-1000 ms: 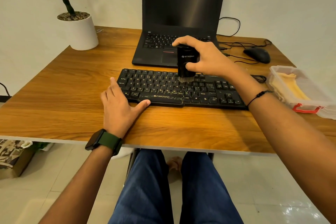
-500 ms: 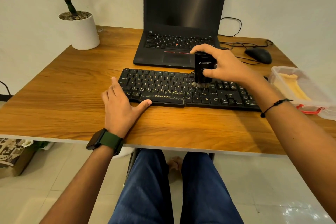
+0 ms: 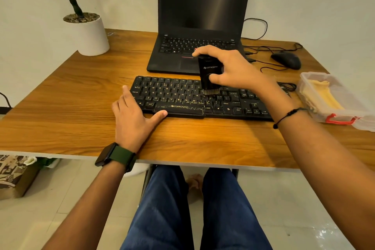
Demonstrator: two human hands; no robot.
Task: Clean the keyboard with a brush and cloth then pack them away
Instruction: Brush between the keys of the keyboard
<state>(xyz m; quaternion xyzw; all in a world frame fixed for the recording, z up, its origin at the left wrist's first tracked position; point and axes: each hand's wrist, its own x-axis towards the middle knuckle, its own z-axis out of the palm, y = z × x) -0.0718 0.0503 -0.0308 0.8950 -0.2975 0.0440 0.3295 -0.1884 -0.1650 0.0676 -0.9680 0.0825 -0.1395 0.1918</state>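
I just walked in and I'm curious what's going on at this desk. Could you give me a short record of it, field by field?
activity: brushing a black keyboard
right hand: grips a black brush, bristles down on the keys
left hand: rests flat on the keyboard's left end
plastic box: lid off, at the right, yellow cloth inside
behind: laptop, mouse, potted plant
surface: wooden desk

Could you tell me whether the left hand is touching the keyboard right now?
Touching. In the head view, the left hand lies flat at the keyboard's left end, thumb tip resting against the front edge by the space bar.
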